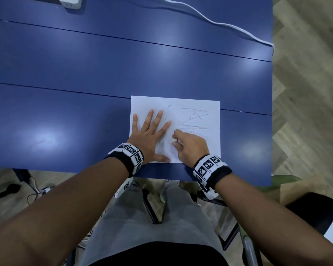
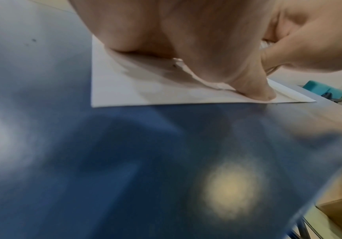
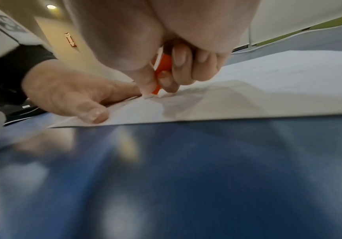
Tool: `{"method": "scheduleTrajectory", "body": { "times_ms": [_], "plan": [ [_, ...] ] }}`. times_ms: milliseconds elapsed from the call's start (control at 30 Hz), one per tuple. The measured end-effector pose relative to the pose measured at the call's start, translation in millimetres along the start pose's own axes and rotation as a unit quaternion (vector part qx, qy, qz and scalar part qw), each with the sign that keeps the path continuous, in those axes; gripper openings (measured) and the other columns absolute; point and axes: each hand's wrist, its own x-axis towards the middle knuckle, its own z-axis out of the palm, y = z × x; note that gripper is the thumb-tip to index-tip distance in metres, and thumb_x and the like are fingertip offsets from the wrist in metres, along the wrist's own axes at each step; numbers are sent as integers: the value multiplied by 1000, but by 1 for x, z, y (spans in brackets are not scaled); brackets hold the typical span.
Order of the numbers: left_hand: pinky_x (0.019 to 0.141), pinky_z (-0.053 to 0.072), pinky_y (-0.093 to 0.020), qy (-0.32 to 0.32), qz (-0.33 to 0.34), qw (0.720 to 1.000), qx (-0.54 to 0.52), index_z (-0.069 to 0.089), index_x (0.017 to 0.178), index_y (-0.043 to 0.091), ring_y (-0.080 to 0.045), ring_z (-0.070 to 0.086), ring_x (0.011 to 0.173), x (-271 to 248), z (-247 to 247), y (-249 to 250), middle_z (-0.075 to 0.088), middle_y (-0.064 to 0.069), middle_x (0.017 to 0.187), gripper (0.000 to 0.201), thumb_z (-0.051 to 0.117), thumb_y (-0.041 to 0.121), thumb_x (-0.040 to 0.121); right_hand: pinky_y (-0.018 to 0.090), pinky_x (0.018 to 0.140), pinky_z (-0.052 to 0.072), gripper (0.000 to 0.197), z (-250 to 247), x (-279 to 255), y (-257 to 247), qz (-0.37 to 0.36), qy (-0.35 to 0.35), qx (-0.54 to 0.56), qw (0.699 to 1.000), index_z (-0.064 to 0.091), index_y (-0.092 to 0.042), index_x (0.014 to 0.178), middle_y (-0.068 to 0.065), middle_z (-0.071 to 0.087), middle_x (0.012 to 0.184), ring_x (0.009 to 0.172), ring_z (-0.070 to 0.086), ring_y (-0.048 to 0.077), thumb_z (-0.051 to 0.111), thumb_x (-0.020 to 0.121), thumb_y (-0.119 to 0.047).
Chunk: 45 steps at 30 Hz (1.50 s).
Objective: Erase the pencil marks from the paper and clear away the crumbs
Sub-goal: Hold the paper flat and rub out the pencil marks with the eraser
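Note:
A white sheet of paper (image 1: 200,150) lies near the front edge of the blue table (image 1: 85,73). Grey pencil scribbles (image 1: 195,118) cover its right half, and small dark crumbs (image 1: 169,106) dot the middle. My left hand (image 1: 152,135) lies flat on the sheet's left part with fingers spread, holding it down. My right hand (image 1: 188,144) pinches an eraser (image 3: 162,77) with an orange sleeve. Its white tip (image 3: 148,96) touches the paper just right of the left hand's thumb (image 3: 92,111). In the left wrist view the left thumb (image 2: 256,90) presses on the paper (image 2: 125,90).
A white cable (image 1: 219,24) runs across the table's far right, and a white power adapter (image 1: 70,2) sits at the far edge. The table's right edge (image 1: 271,112) drops to wooden floor. A dark chair (image 1: 315,212) stands at lower right.

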Motion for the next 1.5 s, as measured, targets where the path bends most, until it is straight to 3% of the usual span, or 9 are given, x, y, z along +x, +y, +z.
{"method": "scheduleTrajectory", "body": {
  "times_ms": [233, 400, 567, 733, 900, 1067, 1233, 1400, 1500],
  "plan": [
    [111, -16, -73, 0, 1, 1000, -12, -25, 155, 31, -34, -37, 146, -2, -1, 0, -42, -6, 158, 123, 27, 101, 68, 38, 70, 49, 15, 9, -20, -4, -38, -66, -21, 997, 50, -23, 109, -1, 67, 100, 90, 62, 29, 48, 96, -30],
    [111, -18, -72, -4, 0, 1000, -11, -21, 157, 32, -34, -36, 147, -1, -2, 0, -40, -6, 159, 124, 37, 97, 69, 37, 71, 50, 15, -1, 0, 3, 14, 20, 7, 1000, 52, -24, 108, -2, 70, 98, 88, 63, 29, 53, 93, -28],
    [111, -19, -72, -7, -1, 1000, -13, -23, 156, 32, -33, -38, 146, -2, -2, 1, -42, -6, 158, 124, 33, 99, 68, 37, 72, 48, 18, 5, -22, -4, -32, -73, -19, 997, 51, -23, 113, 0, 68, 102, 91, 61, 29, 48, 96, -29],
    [111, -18, -72, -6, -1, 1000, -10, -21, 157, 32, -34, -36, 147, -1, -3, 0, -40, -6, 159, 124, 38, 97, 69, 37, 73, 50, 18, -5, -1, 3, 5, 1, -2, 1000, 52, -23, 112, -2, 69, 100, 90, 62, 28, 51, 95, -28],
    [111, -18, -72, -5, 0, 1000, -11, -26, 155, 32, -33, -38, 145, -2, -1, 0, -44, -6, 157, 124, 32, 99, 69, 38, 72, 49, 18, 4, -18, -4, -37, -73, -30, 996, 51, -24, 113, -1, 68, 103, 91, 63, 28, 48, 96, -30],
    [111, -18, -72, -2, 2, 1000, -11, -23, 156, 32, -34, -36, 147, -1, -2, -1, -40, -6, 159, 124, 39, 97, 69, 37, 72, 50, 17, -2, -1, 0, 9, -3, -9, 1000, 52, -23, 111, -3, 69, 101, 90, 63, 28, 51, 95, -29],
    [111, -19, -71, -6, 0, 1000, -10, -27, 154, 32, -33, -39, 145, -2, -1, 0, -44, -5, 157, 123, 32, 99, 69, 35, 70, 47, 17, 2, -16, -4, -30, -61, -35, 997, 51, -23, 112, -2, 68, 102, 91, 62, 27, 47, 96, -31],
    [113, -16, -72, -7, -1, 1000, -10, -23, 156, 32, -35, -34, 147, -1, -3, -1, -39, -7, 160, 130, 39, 100, 63, 36, 71, 50, 17, -4, -2, 3, -2, -16, -22, 1000, 53, -23, 111, -3, 69, 105, 91, 63, 27, 51, 96, -28],
    [116, -18, -64, 5, 12, 1000, -24, -23, 156, 30, -34, -33, 148, -5, 0, -10, -37, -10, 161, 137, 46, 99, 60, 37, 71, 50, 16, 1, -5, 2, 12, -12, -13, 1000, 52, -22, 111, -3, 69, 102, 90, 62, 27, 51, 96, -28]
  ]
}}
